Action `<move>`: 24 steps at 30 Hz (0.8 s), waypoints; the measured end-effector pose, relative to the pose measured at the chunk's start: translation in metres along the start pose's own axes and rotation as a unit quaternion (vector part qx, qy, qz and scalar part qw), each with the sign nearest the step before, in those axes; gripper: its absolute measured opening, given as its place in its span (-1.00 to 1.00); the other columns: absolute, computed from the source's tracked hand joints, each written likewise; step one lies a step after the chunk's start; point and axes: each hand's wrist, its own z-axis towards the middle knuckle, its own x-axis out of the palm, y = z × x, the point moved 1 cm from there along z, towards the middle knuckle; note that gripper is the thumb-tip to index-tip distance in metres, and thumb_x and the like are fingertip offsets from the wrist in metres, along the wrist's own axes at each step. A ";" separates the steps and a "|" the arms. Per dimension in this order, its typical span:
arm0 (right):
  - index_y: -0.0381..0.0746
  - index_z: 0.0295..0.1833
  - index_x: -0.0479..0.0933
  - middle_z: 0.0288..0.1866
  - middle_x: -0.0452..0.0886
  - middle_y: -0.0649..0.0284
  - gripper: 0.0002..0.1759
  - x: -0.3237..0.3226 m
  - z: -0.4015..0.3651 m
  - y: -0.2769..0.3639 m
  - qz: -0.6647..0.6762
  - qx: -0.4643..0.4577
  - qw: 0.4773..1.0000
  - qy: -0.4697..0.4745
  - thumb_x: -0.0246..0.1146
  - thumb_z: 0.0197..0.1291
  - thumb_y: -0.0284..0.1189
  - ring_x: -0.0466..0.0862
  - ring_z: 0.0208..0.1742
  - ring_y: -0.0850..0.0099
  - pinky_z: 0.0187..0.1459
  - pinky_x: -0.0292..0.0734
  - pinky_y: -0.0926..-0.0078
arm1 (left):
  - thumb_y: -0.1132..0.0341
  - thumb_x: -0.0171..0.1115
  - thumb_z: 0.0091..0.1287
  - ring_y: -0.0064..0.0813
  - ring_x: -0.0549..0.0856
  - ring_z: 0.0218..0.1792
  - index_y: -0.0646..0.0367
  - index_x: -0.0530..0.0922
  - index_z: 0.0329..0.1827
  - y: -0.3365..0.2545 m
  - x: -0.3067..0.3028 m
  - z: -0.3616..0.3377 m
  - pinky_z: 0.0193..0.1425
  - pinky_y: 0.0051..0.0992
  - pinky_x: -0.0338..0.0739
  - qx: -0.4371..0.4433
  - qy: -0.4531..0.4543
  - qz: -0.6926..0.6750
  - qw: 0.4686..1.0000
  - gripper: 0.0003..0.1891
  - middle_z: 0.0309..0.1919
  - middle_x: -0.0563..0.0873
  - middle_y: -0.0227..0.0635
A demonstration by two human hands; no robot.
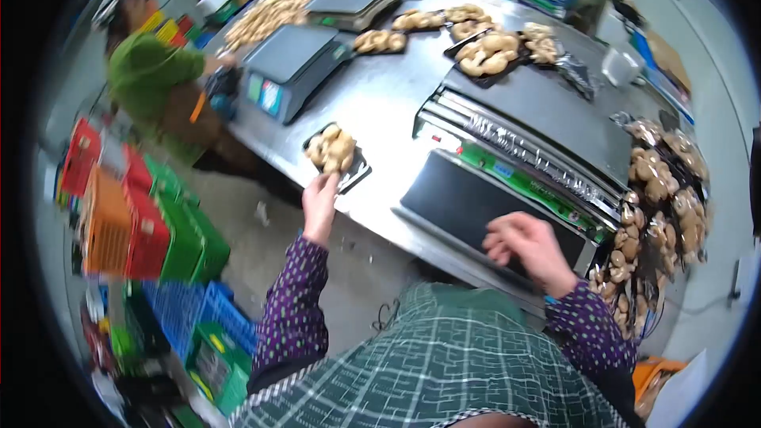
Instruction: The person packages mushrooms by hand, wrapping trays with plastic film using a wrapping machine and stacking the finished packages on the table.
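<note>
My left hand (319, 204) reaches to the near edge of a black tray (355, 175) holding light brown mushrooms (331, 148); its fingertips touch the mushrooms or the tray rim, and a firm grip cannot be made out. My right hand (525, 246) hovers over the dark flat plate (468, 204) of a wrapping machine (507, 165), its fingers curled, slightly blurred, with no object visible in them. A roll of clear film (523, 149) lies along the machine, behind its green front panel.
Two scales (289, 63) (353, 0) stand left and back. Filled mushroom trays (487, 54) sit behind the machine. Wrapped packs (654, 174) pile up at right. A person in green (151, 71) stands at left, above stacked crates (147, 230). Loose mushrooms (273, 12) lie at back left.
</note>
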 end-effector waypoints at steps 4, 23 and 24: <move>-0.38 -0.03 0.47 -0.32 0.61 0.21 -0.72 0.037 0.055 0.016 -0.020 -0.014 0.999 0.047 0.12 0.32 -0.36 0.61 -0.38 0.56 -0.38 0.50 0.68 | 0.32 0.16 0.32 -0.70 0.52 -0.39 0.38 0.55 -0.15 -0.009 0.006 0.042 -0.32 -0.68 0.40 0.044 0.058 -0.025 0.997 -0.76 -0.40 0.62 -0.42; -0.43 -0.15 0.49 -0.35 0.62 0.12 -0.64 -0.135 0.229 0.116 -0.202 -0.146 0.925 -0.286 0.21 0.18 -0.29 0.64 -0.32 0.39 -0.34 0.54 0.45 | -0.08 0.37 0.03 -0.08 0.47 0.17 0.36 0.36 0.20 -0.176 0.260 0.145 0.23 -0.27 0.34 0.327 0.202 0.204 0.900 -0.19 0.11 0.49 0.10; -0.43 -0.15 0.49 -0.35 0.62 0.12 -0.64 -0.149 0.252 0.115 -0.198 -0.148 0.927 -0.284 0.21 0.18 -0.29 0.64 -0.32 0.39 -0.34 0.54 0.45 | -0.20 0.38 -0.09 -0.08 0.42 0.21 0.35 0.30 0.25 -0.185 0.271 0.144 0.29 -0.23 0.27 0.298 0.235 0.245 0.892 -0.04 0.15 0.45 0.08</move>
